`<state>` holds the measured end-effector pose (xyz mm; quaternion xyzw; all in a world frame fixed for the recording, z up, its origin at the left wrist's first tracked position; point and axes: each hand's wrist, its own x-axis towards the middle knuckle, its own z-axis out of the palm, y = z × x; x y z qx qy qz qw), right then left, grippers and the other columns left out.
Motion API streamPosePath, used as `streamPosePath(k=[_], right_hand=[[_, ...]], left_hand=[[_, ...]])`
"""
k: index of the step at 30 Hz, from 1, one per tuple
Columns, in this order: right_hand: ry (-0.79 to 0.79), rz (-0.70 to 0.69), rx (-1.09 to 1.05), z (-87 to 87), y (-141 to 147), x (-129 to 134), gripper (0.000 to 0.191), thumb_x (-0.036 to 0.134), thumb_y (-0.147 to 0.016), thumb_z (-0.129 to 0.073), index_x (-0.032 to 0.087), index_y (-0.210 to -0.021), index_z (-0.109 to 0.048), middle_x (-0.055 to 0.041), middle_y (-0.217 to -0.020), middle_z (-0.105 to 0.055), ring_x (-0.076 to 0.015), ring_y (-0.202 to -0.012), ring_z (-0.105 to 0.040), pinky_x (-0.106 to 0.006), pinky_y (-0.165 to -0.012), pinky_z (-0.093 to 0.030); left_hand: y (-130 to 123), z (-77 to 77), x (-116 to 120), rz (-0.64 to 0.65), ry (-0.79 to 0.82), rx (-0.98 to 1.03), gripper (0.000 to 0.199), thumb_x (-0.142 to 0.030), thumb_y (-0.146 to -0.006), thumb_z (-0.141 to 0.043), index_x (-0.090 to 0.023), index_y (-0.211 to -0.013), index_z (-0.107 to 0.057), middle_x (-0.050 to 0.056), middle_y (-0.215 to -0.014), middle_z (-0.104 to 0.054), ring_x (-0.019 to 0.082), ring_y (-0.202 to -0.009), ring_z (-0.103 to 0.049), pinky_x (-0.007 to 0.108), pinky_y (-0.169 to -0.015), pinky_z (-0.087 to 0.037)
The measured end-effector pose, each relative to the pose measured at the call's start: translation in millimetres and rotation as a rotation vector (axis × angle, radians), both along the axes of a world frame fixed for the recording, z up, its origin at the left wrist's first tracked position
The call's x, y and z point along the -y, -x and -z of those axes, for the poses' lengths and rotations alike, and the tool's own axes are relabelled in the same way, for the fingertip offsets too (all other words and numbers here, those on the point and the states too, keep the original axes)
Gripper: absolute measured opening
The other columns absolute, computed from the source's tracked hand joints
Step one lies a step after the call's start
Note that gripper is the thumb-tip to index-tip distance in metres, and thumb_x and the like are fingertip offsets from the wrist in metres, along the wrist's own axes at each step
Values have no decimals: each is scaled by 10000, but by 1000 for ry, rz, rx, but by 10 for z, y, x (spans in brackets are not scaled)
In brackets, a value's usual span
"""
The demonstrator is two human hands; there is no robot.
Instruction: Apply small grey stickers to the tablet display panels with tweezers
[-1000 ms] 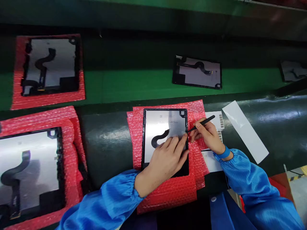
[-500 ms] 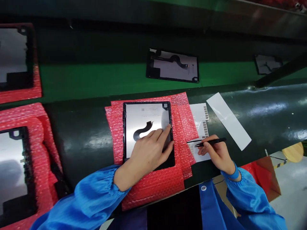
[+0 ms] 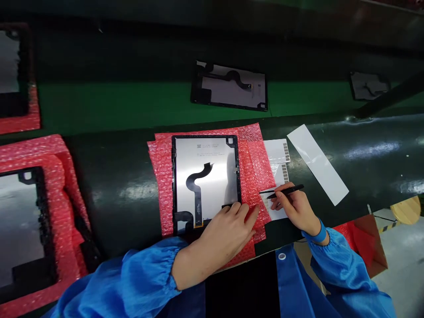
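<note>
In front of me a screen panel point(image 3: 215, 185), silver-backed with a black frame, lies on red bubble wrap point(image 3: 157, 176). A curved black flex cable point(image 3: 196, 190) runs over its back. My left hand point(image 3: 228, 229) rests over the panel's lower right corner and the wrap beside it, fingers bent and slightly apart, with nothing seen in them. Black tweezers point(image 3: 289, 190) are held in my right hand point(image 3: 296, 205), their tips pointing left. Beneath the tips lies a white sheet of small grey stickers point(image 3: 276, 214), partly covered by that hand.
Another sticker sheet point(image 3: 276, 150) and a blank white strip point(image 3: 318, 163) lie to the right. Farther back, a screen panel point(image 3: 232, 86) sits on the green surface point(image 3: 115, 106). More panels on red wrap point(image 3: 56, 176) are at left. A cardboard box point(image 3: 377, 251) stands lower right.
My left hand has slid down and right from the panel's right edge to its lower corner, uncovering the cable. My right hand, still holding the tweezers, has shifted slightly left.
</note>
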<state>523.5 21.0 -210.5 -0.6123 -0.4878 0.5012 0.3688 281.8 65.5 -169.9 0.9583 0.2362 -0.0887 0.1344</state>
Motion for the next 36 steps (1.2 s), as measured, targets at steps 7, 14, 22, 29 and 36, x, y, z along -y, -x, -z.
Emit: streamPosePath(k=[7, 14, 22, 29, 36], right_hand=[[89, 13, -106, 6, -70, -37, 314, 528, -1067, -598, 214, -1054, -589, -34, -781, -744, -209, -673, -772, -328, -641, -658], [77, 39, -84, -12, -81, -18, 307, 512, -1051, -638, 207, -1053, -614, -45, -807, -744, -211, -673, -775, -328, -635, -658], [95, 32, -97, -62, -85, -64, 292, 494, -1046, -656, 205, -1021, -622, -38, -782, -745, -206, -649, -770, -329, -617, -661], [102, 69, -124, -47, -92, -55, 299, 499, -1027, -685, 211, -995, -611, -23, -742, -744, -195, -605, -758, -307, -584, -643], [99, 87, -102, -53, -70, -75, 361, 561, -998, -697, 215, -983, -599, -28, -728, -756, -207, -579, -757, -316, -554, -643]], left_hand=[[-15, 127, -8, 16, -76, 42, 402, -212, -1024, -587, -101, -1408, -625, 138, -1101, -708, 271, -976, -680, 379, -775, -585], [-77, 158, 16, -13, -68, 67, 474, -246, -1022, -597, -101, -1473, -581, 134, -1059, -705, 265, -942, -683, 371, -726, -556], [-120, 167, 37, -39, -73, 90, 416, -171, -977, -623, -79, -1381, -650, 137, -1029, -718, 267, -912, -687, 366, -689, -538], [-122, 158, 30, -38, -74, 82, 418, -153, -988, -595, -83, -1397, -647, 135, -1031, -730, 257, -917, -688, 350, -687, -528], [-127, 180, 36, -47, -62, 98, 442, -161, -994, -599, -67, -1424, -627, 146, -1030, -733, 264, -923, -690, 362, -720, -532]])
